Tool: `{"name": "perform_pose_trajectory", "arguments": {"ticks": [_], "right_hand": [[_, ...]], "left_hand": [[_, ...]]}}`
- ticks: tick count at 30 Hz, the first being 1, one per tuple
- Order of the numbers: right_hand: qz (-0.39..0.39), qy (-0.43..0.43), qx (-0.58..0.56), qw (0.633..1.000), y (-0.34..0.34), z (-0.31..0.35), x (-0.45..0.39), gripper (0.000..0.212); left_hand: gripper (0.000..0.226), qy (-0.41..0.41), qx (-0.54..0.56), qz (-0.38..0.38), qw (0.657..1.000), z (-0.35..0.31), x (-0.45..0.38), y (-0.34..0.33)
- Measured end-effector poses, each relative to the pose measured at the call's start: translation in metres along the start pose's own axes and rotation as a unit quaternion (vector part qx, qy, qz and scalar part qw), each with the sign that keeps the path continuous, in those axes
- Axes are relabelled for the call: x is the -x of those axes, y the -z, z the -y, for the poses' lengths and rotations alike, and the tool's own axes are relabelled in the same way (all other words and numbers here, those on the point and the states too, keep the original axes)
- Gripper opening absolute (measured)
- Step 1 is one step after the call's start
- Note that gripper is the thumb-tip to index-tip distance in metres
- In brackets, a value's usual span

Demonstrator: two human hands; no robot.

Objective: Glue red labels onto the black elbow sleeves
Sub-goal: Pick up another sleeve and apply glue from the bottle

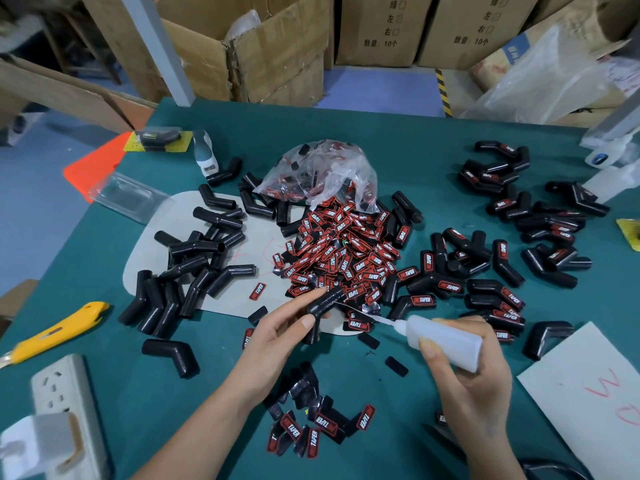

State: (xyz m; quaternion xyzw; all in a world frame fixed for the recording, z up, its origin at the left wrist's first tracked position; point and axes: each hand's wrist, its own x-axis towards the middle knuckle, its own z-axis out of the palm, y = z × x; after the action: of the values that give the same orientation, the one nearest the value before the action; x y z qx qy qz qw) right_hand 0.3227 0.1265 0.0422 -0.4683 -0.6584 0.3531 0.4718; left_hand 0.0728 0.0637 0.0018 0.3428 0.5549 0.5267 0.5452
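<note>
Black elbow sleeve (323, 301) sits in my left hand (277, 336), fingers and thumb curled round it, held just above the near edge of the red label pile (341, 252) at counter centre. My right hand (464, 372) grips the white glue bottle (443, 339), thumb pressed on its side, thin nozzle (382, 320) angled left toward the sleeve; I cannot tell if the tip touches it. Both forearms come in from the bottom edge, left one slanting up-right, right one up-left, so the hands meet mid-counter. Green counter (194, 393) is crowded: unlabelled sleeves (194, 265) heaped left on a pale mat (252, 251), labelled sleeves (498, 271) spread right and far right, a clear plastic bag (322, 171) spilling labels behind the pile. Small cluster of labels (311, 431) lies between my forearms near the bottom edge. Bare room: a green strip left of my left forearm, and another stretch at the far side behind the bag. Left counter edge runs diagonally; a yellow utility knife (59, 332) lies close to it, a white power strip (65, 386) at the near-left corner, a clear blister shell (128, 197) overhanging that edge further back. White sheet with red marks (588, 393) covers the near-right corner. A lone sleeve (171, 356) lies apart, near the power strip. Cardboard boxes (277, 46) stand past the far edge.
</note>
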Motion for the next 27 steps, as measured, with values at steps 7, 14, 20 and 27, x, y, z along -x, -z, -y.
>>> {"name": "perform_pose_trajectory", "arguments": {"ticks": [7,14,20,27], "right_hand": [[0.010,0.005,0.005,1.000,-0.0004,-0.0006,0.0007,0.026],[0.013,0.020,0.009,1.000,-0.0010,0.0000,0.0014,0.029],[0.013,0.019,0.011,1.000,-0.0007,-0.0014,0.0011,0.029],[0.009,0.014,0.008,1.000,-0.0004,-0.0032,0.0012,0.028]], "left_hand": [[0.048,0.013,-0.009,0.002,1.000,-0.0007,0.0006,-0.0002],[0.047,0.011,-0.004,0.007,1.000,0.0023,0.0003,0.0012],[0.047,0.008,-0.009,-0.001,1.000,-0.0003,0.0000,-0.0006],[0.047,0.005,-0.006,0.003,1.000,0.0001,0.0006,-0.0004]]}}
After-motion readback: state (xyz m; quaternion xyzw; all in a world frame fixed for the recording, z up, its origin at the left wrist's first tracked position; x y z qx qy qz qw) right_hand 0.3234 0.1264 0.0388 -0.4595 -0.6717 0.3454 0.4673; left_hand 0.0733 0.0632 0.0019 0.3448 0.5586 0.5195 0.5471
